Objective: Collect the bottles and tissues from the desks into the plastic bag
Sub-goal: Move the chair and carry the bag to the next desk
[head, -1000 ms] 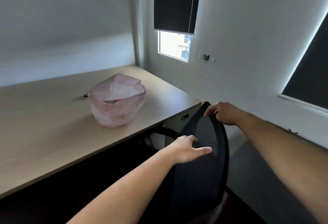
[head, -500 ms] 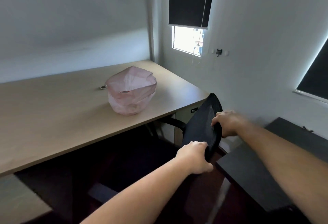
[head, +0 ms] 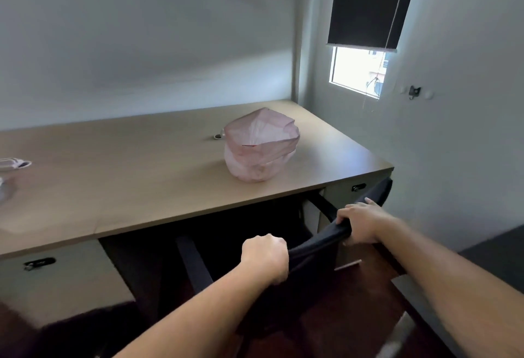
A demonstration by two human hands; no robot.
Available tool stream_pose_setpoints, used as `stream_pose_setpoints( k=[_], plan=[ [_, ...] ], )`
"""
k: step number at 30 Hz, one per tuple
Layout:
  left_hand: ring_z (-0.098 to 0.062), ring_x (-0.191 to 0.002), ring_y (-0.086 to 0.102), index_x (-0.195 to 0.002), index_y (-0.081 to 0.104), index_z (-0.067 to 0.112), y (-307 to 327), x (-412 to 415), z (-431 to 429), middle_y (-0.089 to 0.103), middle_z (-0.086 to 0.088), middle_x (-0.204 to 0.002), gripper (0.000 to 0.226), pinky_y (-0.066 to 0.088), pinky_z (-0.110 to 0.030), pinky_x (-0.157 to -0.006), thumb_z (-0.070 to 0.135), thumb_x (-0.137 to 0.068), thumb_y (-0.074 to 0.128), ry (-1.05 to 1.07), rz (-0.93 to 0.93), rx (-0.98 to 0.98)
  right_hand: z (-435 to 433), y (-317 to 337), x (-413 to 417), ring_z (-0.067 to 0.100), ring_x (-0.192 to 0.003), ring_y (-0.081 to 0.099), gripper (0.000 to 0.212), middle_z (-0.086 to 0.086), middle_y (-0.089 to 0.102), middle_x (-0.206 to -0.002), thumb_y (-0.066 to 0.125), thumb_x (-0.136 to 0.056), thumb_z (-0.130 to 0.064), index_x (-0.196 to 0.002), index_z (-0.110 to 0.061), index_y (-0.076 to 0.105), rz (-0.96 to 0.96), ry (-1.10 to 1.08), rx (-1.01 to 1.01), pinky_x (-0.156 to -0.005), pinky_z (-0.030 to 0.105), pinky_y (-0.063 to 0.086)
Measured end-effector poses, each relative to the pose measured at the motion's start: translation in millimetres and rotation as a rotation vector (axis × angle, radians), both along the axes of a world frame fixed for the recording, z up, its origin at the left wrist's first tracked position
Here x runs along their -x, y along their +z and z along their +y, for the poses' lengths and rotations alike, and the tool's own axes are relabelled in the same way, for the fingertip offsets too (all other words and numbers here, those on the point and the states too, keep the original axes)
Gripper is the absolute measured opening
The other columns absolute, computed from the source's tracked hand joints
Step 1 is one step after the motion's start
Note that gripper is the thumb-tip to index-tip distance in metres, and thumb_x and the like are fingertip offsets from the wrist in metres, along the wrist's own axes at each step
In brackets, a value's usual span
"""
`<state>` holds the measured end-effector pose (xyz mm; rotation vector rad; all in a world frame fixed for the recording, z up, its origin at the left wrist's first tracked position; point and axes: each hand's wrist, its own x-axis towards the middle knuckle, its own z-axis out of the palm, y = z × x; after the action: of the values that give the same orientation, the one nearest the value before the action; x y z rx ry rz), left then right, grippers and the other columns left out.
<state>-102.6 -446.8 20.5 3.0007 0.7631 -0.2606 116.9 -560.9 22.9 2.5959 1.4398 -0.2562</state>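
A pink plastic bag (head: pixel 259 146) stands open on the right part of the wooden desk (head: pixel 127 170). At the desk's far left edge lie pale crumpled things (head: pixel 12 164), too cut off to name. Both my hands grip the top rim of a black mesh chair back (head: pixel 317 244) in front of the desk. My left hand (head: pixel 265 255) holds the rim's near end. My right hand (head: pixel 361 223) holds it farther right, thumb under the edge.
A small round item (head: pixel 217 136) lies on the desk just left of the bag. Drawers with black locks (head: pixel 39 262) sit under the desktop on both sides. A window with a dark blind (head: pixel 365 9) is at the back right; a dark surface (head: pixel 493 255) is at right.
The chair back has swung down and toward the desk under both hands. My left hand went from resting flat on the mesh to gripping the rim. The view shifted left.
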Motion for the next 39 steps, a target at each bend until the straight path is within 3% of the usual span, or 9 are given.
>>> stream_pose_setpoints(
  k=[4, 7, 12, 18, 25, 34, 39],
  plan=[
    [-0.027, -0.084, 0.065, -0.088, 0.062, 0.023, -7.6, 8.4, 32.5, 0.068, -0.001, -0.09, 0.017, 0.041, -0.031, -0.061, 0.025, -0.074, 0.053, -0.034, -0.131, -0.108, 15.4, -8.9, 0.5, 0.013, -0.113, 0.052, 0.042, -0.014, 0.061, -0.109, 0.064, -0.064, -0.053, -0.104, -0.041, 0.06, -0.023, 0.007, -0.138, -0.101, 0.032, 0.029],
    [-0.025, -0.087, 0.065, -0.087, 0.061, 0.025, -10.7, 11.5, 60.8, 0.068, 0.002, -0.092, 0.017, 0.039, -0.03, -0.062, 0.035, -0.074, 0.056, -0.054, -0.158, -0.164, 34.6, -10.6, 1.7, 0.013, -0.11, 0.053, 0.044, -0.014, 0.063, -0.105, 0.064, -0.06, -0.055, -0.102, -0.041, 0.061, -0.03, 0.0, -0.171, -0.092, 0.032, 0.031],
    [-0.025, -0.092, 0.064, -0.09, 0.06, 0.026, -16.2, 12.0, 106.2, 0.067, 0.004, -0.097, 0.025, 0.041, -0.032, -0.065, 0.045, -0.074, 0.057, -0.038, -0.151, -0.215, 64.2, -15.9, 3.2, 0.013, -0.11, 0.051, 0.043, -0.013, 0.062, -0.104, 0.065, -0.062, -0.051, -0.104, -0.04, 0.062, -0.01, -0.003, -0.235, -0.093, 0.033, 0.031],
    [-0.023, -0.089, 0.063, -0.087, 0.058, 0.028, -23.6, 4.3, 164.7, 0.066, 0.004, -0.094, 0.019, 0.044, -0.03, -0.065, 0.042, -0.075, 0.06, 0.065, -0.174, -0.169, 113.3, -18.4, 1.3, 0.013, -0.112, 0.05, 0.036, -0.014, 0.06, -0.107, 0.064, -0.067, -0.045, -0.103, -0.041, 0.06, -0.024, -0.004, -0.249, -0.095, 0.035, 0.03],
    [-0.023, -0.091, 0.062, -0.087, 0.058, 0.027, -24.3, -13.8, 221.3, 0.065, 0.004, -0.096, 0.02, 0.037, -0.029, -0.063, 0.041, -0.073, 0.058, 0.008, -0.168, -0.158, 161.2, -20.1, -10.5, 0.013, -0.112, 0.052, 0.036, -0.014, 0.063, -0.109, 0.062, -0.066, -0.042, -0.102, -0.041, 0.06, -0.035, -0.044, -0.25, -0.092, 0.033, 0.029],
    [-0.022, -0.099, 0.059, -0.094, 0.055, 0.025, -19.0, -36.0, 263.7, 0.061, 0.003, -0.105, 0.055, 0.038, -0.031, -0.069, 0.075, -0.074, 0.048, -0.051, -0.103, -0.078, 200.2, -12.1, -24.5, 0.013, -0.112, 0.049, 0.037, -0.014, 0.059, -0.11, 0.06, -0.068, -0.041, -0.104, -0.042, 0.057, -0.02, -0.094, -0.186, -0.091, 0.034, 0.028],
    [-0.021, -0.093, 0.06, -0.091, 0.054, 0.025, -21.8, -35.3, 277.8, 0.062, 0.004, -0.098, 0.074, 0.036, -0.032, -0.067, 0.089, -0.067, 0.025, -0.1, -0.204, -0.059, 212.4, -14.0, -26.0, 0.013, -0.114, 0.049, 0.037, -0.015, 0.058, -0.111, 0.059, -0.068, -0.039, -0.105, -0.043, 0.056, -0.047, -0.113, -0.134, -0.092, 0.034, 0.028]
  ],
)
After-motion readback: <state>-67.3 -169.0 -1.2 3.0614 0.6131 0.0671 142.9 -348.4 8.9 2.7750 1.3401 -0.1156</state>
